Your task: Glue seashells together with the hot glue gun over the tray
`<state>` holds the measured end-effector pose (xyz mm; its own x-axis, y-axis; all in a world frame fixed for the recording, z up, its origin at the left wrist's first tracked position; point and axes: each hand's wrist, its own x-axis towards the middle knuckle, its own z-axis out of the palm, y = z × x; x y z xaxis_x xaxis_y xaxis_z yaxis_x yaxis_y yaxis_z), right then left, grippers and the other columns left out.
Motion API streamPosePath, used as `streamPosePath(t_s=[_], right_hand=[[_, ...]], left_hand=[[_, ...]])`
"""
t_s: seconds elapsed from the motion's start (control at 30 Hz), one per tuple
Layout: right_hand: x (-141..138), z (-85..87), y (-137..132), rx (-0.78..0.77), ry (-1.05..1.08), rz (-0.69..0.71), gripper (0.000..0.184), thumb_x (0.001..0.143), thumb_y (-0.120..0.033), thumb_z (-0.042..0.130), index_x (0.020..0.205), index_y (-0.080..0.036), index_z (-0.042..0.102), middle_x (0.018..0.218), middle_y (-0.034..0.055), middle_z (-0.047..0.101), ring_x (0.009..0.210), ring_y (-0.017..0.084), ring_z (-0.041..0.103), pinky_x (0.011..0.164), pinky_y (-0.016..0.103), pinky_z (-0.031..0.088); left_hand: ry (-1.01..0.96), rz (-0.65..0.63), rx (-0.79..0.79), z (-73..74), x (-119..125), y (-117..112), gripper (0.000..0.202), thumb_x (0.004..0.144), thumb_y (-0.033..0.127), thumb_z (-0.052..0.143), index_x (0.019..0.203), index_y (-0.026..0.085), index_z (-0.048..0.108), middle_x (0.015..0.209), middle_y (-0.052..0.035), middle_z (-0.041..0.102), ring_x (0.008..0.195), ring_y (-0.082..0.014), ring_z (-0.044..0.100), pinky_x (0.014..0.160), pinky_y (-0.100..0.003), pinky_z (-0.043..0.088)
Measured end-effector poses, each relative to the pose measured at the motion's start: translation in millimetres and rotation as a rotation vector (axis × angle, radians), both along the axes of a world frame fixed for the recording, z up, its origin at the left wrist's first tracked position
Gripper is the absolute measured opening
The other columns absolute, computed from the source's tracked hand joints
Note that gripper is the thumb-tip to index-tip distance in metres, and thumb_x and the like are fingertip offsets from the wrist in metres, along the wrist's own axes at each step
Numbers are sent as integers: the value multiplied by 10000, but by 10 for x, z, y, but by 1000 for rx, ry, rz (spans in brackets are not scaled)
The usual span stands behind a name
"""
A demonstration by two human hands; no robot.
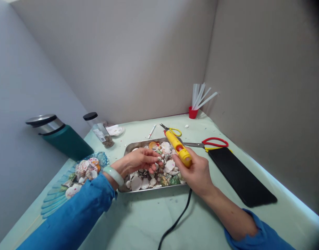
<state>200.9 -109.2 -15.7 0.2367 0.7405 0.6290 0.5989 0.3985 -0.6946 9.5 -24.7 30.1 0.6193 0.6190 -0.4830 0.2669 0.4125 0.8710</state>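
My right hand (198, 175) is wrapped round a yellow hot glue gun (178, 147), whose black cord (179, 217) runs down toward the table's near edge. The gun's front end points away from me, over the tray's right side. My left hand (140, 160), with a pale bangle (114, 176) at the wrist, pinches a small whitish shell (159, 158) between thumb and fingers. Below both hands lies a metal tray (151, 188) filled with mixed seashells (170, 165). The fingers partly hide the shells under them.
To the left are a blue shell-shaped glass dish (54, 198) with shells, a teal bottle (68, 140) and a jar (99, 130). Behind the tray lie a marker (152, 132) and yellow-handled scissors (176, 132). Red-handled scissors (215, 141), a black slab (241, 177) and a red cup (193, 113) of glue sticks occupy the right.
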Motion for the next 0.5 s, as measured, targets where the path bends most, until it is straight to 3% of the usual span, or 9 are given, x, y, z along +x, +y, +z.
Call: streamPosePath(t_s=[0.13, 0.33, 0.5], right_hand=[[0, 10, -2, 1, -9, -9, 215, 818, -339, 594, 962, -182, 617, 685, 0, 647, 529, 131, 571, 510, 223, 448], [3, 5, -2, -8, 0, -4, 214, 818, -326, 595, 967, -174, 615, 699, 7, 651, 539, 134, 575, 514, 225, 444], [6, -7, -2, -17, 2, -6, 213, 812, -324, 596, 970, -183, 616, 688, 1, 650, 536, 137, 580, 504, 223, 441]], left_hand=[[128, -14, 119, -43, 62, -13, 377, 667, 331, 761, 933, 106, 618, 837, -81, 698, 536, -87, 583, 573, -255, 506], [464, -159, 589, -160, 181, 46, 217, 727, 295, 632, 873, 137, 660, 622, 12, 605, 494, -109, 517, 494, -240, 430], [688, -291, 1072, -79, 230, -2, 303, 670, 205, 657, 969, 201, 698, 868, -15, 684, 689, -144, 595, 637, -237, 432]])
